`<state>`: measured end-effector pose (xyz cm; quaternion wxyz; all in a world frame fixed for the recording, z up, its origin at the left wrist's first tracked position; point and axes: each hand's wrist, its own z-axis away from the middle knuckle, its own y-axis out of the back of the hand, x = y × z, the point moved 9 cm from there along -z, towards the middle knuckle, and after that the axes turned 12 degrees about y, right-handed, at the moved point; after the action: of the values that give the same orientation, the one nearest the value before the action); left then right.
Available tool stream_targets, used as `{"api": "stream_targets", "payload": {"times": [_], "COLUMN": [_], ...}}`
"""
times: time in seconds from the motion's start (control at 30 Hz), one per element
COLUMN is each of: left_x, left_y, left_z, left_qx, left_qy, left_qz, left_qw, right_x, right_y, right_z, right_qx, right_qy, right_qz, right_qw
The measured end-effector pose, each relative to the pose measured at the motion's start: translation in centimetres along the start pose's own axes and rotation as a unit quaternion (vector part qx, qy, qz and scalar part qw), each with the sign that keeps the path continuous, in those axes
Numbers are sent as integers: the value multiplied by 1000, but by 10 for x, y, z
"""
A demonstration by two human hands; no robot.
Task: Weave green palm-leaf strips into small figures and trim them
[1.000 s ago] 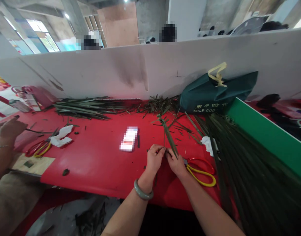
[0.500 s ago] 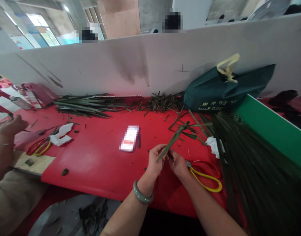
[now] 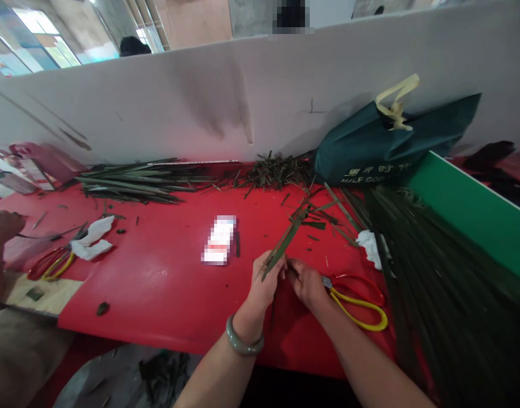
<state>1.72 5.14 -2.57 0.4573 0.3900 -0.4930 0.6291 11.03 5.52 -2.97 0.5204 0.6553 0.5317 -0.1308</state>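
There we were, both hands up over the red worktop (image 3: 158,277). Our left hand (image 3: 267,280) was closed, gripping a green strip (image 3: 286,241), whose near end lay across it while its far end pointed to one o'clock. Our right hand (image 3: 307,283) was just beside it, at three o'clock, fingers curled and tips bunched; what they pinched, if anything, was too small to tell. A bracelet (image 3: 245,340) sat round our left wrist. Taking the clock from our hands: scissors (image 3: 336,294) lay near the right hand at four, red and yellow handles towards us. At ten, a phone (image 3: 220,241), its screen blurred out. Straight up at twelve, a heap of clippings (image 3: 279,173) by the white partition (image 3: 158,107); at one, a dark green bag (image 3: 370,156) leaned on that partition. Over at three, what a spread of long leaves (image 3: 438,294)! A crumpled tissue (image 3: 369,248) lay between two and three, beside them. Far out at nine, a co-worker's hand (image 3: 3,226), partly cut off, whose grip we could not tell.
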Motion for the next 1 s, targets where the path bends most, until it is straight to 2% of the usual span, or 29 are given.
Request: {"api": "stream_targets", "payload": {"times": [0.1, 0.2, 0.4, 0.6, 0.7, 0.87, 0.93, 1.0], "left_x": [-2, -10, -13, -9, -7, -5, -3, -3], "left_y": [1, 4, 1, 2, 6, 14, 13, 9], "left_z": [0, -2, -2, 0, 2, 8, 11, 14], "left_qx": [9, 31, 3, -4, -6, 3, -17, -48], "left_qy": [11, 42, 46, 27, 22, 34, 38, 49], "left_qz": [-9, -14, 37, 87, 114, 127, 133, 127], "left_qw": [1000, 999, 998, 996, 993, 991, 990, 990], "right_x": [0, 2, 4, 11, 17, 31, 26, 12], "right_y": [-2, 1, 1, 9, 12, 36, 37, 20], "right_z": [0, 0, 1, 3, 4, -2, -16, -38], "right_qx": [-18, -6, -11, 58, 68, 109, 89, 7], "right_qy": [5, 3, 2, 3, -5, -62, -48, 7], "right_qz": [-2, 7, 21, 16, 20, 68, 97, 124], "right_qw": [1000, 1000, 1000, 998, 997, 990, 990, 992]}}
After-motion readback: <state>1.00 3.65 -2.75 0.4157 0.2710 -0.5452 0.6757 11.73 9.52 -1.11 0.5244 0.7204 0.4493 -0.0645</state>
